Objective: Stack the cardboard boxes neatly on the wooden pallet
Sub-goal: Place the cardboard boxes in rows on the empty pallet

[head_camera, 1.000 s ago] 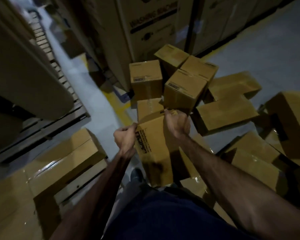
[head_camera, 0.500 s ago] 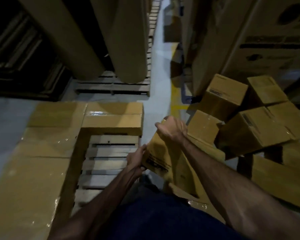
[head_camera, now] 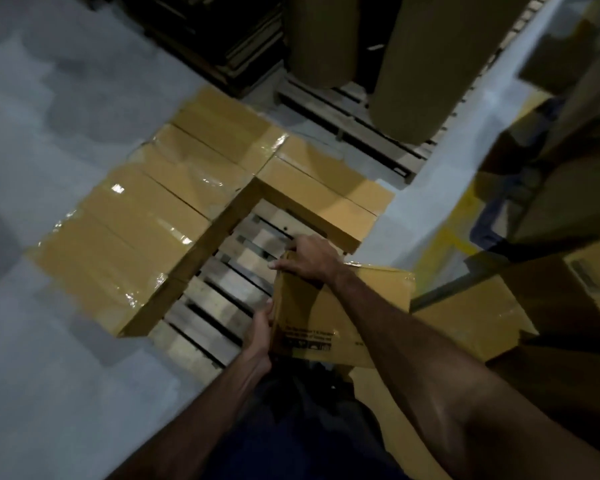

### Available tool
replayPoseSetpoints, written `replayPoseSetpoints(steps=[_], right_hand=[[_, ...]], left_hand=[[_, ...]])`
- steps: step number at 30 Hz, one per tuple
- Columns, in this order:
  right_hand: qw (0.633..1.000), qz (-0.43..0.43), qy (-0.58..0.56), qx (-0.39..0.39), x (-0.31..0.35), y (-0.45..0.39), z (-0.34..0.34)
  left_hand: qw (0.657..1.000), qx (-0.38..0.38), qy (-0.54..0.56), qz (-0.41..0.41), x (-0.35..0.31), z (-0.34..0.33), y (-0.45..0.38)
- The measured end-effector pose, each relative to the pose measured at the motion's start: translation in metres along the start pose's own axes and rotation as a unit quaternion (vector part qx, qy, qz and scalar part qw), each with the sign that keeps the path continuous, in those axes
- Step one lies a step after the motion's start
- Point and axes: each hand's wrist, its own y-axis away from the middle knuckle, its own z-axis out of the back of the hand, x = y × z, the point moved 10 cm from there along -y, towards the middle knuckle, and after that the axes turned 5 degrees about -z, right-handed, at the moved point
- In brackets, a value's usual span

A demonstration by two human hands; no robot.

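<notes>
I carry a brown cardboard box [head_camera: 347, 317] with black print on its near face, held in the air at the right edge of the wooden pallet [head_camera: 222, 296]. My right hand [head_camera: 309, 258] grips its far top corner. My left hand [head_camera: 258, 336] holds its left edge lower down. Taped cardboard boxes [head_camera: 146, 216] lie flat in an L shape along the pallet's left and far sides, and bare slats show in the near right part.
Loose cardboard boxes [head_camera: 471, 313] lie on the floor at the right. Large brown paper rolls [head_camera: 426, 64] stand on a second pallet [head_camera: 354, 116] beyond. A yellow floor line [head_camera: 440, 244] runs between. Grey floor [head_camera: 49, 393] spreads to the left.
I have turned left from the heap of loose boxes toward the pallet, carrying the box with me. It has swung from the floor pile over to the pallet's edge.
</notes>
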Motion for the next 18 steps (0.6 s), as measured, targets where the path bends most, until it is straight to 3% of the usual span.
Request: replayPoseSetpoints(steps=[5, 9, 14, 18], right_hand=[[0.996, 0.052, 0.035, 0.056, 0.026, -0.079, -0.052], [0.991, 0.097, 0.077, 0.058, 0.04, -0.146, -0.086], [0.987, 0.154, 0.032, 0.026, 0.076, -0.207, -0.12], [0.981, 0.184, 0.038, 0.055, 0.089, -0.221, -0.139]], left_hand=[[0.999, -0.041, 0.006, 0.012, -0.015, 0.022, -0.053], [0.998, -0.058, 0.014, 0.01, -0.024, 0.029, -0.109], [0.988, -0.152, 0.008, -0.023, -0.035, 0.073, -0.176], [0.977, -0.209, -0.031, -0.035, -0.035, 0.111, -0.192]])
